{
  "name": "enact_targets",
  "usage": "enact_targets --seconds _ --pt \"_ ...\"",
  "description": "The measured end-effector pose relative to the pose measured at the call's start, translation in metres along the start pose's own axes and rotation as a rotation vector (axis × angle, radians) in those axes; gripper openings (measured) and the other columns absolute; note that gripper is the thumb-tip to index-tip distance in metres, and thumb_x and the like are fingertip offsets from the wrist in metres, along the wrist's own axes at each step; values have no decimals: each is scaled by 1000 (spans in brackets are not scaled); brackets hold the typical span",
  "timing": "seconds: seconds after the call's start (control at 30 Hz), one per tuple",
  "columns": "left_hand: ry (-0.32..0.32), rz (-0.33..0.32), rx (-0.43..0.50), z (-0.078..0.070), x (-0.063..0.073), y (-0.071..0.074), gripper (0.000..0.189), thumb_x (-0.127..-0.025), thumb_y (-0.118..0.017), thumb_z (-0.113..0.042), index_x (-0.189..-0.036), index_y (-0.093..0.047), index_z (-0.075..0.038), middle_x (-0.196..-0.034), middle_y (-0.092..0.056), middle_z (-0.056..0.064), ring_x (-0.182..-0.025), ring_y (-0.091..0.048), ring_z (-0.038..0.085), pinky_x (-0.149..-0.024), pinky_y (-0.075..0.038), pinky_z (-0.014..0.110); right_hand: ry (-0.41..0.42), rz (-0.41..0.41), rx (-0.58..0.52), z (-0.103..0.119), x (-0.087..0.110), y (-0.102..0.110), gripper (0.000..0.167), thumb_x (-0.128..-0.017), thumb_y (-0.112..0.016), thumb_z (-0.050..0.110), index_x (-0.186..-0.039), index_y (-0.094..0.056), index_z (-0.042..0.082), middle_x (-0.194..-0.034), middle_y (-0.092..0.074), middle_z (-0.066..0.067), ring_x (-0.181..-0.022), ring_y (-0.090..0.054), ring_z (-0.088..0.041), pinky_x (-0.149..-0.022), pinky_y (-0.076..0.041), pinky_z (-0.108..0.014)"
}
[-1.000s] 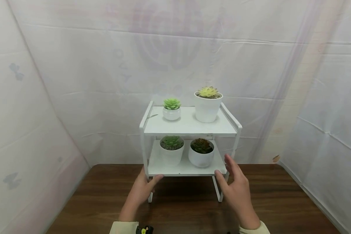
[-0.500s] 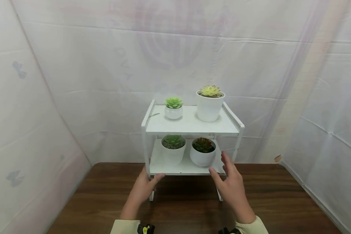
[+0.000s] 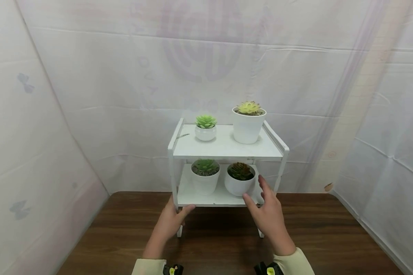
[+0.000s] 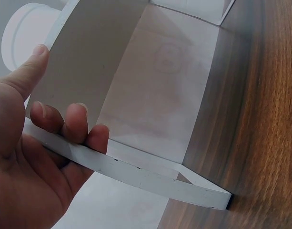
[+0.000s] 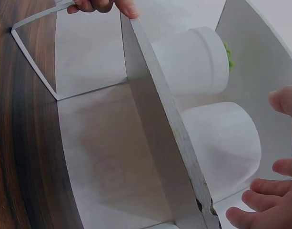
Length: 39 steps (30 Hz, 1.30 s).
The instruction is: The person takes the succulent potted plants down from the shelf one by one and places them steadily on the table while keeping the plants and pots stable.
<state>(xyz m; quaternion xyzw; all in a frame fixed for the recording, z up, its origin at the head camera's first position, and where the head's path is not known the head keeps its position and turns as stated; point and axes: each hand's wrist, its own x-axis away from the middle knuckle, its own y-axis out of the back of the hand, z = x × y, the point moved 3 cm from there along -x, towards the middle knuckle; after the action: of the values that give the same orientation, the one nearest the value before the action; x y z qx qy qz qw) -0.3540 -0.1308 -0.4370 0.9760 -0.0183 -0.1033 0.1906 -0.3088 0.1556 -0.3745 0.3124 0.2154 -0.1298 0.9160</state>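
A white two-tier shelf (image 3: pixel 223 149) stands on the table. My left hand (image 3: pixel 168 220) grips its left front leg, fingers curled around the white bar (image 4: pixel 131 172) and thumb against the lower shelf's front edge. My right hand (image 3: pixel 270 214) is at the lower shelf's right front, fingers spread and holding nothing, close beside a round white pot (image 3: pixel 239 187) with a brownish succulent (image 3: pixel 241 170). Whether it touches that pot I cannot tell. Left of it sits a taller white pot (image 3: pixel 205 185) with a green succulent (image 3: pixel 206 167).
On the upper shelf stand a small potted light-green succulent (image 3: pixel 205 133) and a larger white pot (image 3: pixel 246 130) with a yellow-green succulent (image 3: pixel 249 107). Below is a dark wooden table (image 3: pixel 124 236). White sheeting (image 3: pixel 124 88) hangs behind and on both sides.
My right hand has moved left from the right front leg, over the lower shelf's edge toward the round pot. My left hand keeps its hold on the left leg.
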Motion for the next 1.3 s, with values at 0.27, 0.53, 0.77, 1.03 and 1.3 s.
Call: enact_targets --seconds 0.27,0.53,0.77,1.03,1.3 --pt "2 1 -1 0 0 1 76 -85 -69 -48 -147 -30 -26 -101 -60 9 -55 -51 19 -55 -52 35 -33 7 -12 -4 -5 -5 84 -91 -65 45 -153 -24 7 -153 -35 -18 -140 -36 -35 -108 -39 -54" --pt "5 4 7 0 0 1 76 -85 -69 -50 -146 -31 -27 -101 -60 9 -55 -51 19 -57 -53 41 -59 9 -21 -6 -11 -11 88 -90 -66 47 -154 -21 8 -155 -33 -17 -139 -37 -35 -109 -38 -54" --pt "4 3 10 0 -1 0 75 -85 -69 -49 -145 -32 -27 -99 -59 9 -56 -51 18 -56 -53 37 -94 16 -12 -8 -15 -16 93 -89 -66 48 -155 -15 7 -156 -30 -19 -141 -34 -35 -110 -37 -54" --pt "10 4 6 1 -1 0 75 -85 -69 -48 -146 -31 -26 -98 -59 10 -56 -52 19 -56 -52 36 -139 36 -7 -8 -21 -19 99 -87 -65 55 -156 -10 11 -155 -30 -20 -138 -38 -38 -109 -38 -54" --pt "-4 9 12 0 -1 0 76 -86 -69 -47 -148 -29 -28 -109 -60 10 -56 -51 18 -54 -52 34 -129 28 17 -7 -26 -21 104 -86 -65 58 -156 -7 7 -155 -28 -23 -137 -39 -41 -105 -40 -58"
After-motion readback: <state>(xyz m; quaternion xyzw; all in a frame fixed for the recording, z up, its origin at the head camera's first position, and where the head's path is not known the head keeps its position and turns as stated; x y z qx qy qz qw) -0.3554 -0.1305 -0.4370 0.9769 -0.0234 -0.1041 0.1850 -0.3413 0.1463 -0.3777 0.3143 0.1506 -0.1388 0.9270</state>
